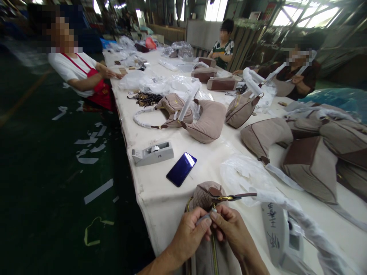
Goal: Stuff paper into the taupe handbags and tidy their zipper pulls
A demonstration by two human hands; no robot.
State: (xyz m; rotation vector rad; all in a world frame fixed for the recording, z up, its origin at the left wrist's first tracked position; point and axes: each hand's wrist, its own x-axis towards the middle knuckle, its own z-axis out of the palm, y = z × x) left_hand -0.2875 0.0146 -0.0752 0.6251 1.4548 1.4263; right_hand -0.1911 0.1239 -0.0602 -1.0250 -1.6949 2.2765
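Note:
A taupe handbag (202,196) with brown trim and a gold zipper (214,252) lies at the table's near edge, under both hands. My left hand (190,233) is closed, thumb and fingers pinching a small pale wrapping (204,218) by the zipper's far end. From the other side, my right hand (233,227) pinches the same spot, its fingertips almost meeting the left ones. What lies inside the wrapping is hidden. Just beyond the fingers, a gold clasp (226,198) joins a brown leather tab. The bag's strap (309,219), wrapped in white, stretches to the right.
A phone (181,169) and a grey tape dispenser (153,153) lie ahead; another dispenser (282,236) is at right. Several handbags (312,164) pile up on the right, others (205,120) stand ahead. Clear plastic (243,173) lies between. Several people work around the table (155,198).

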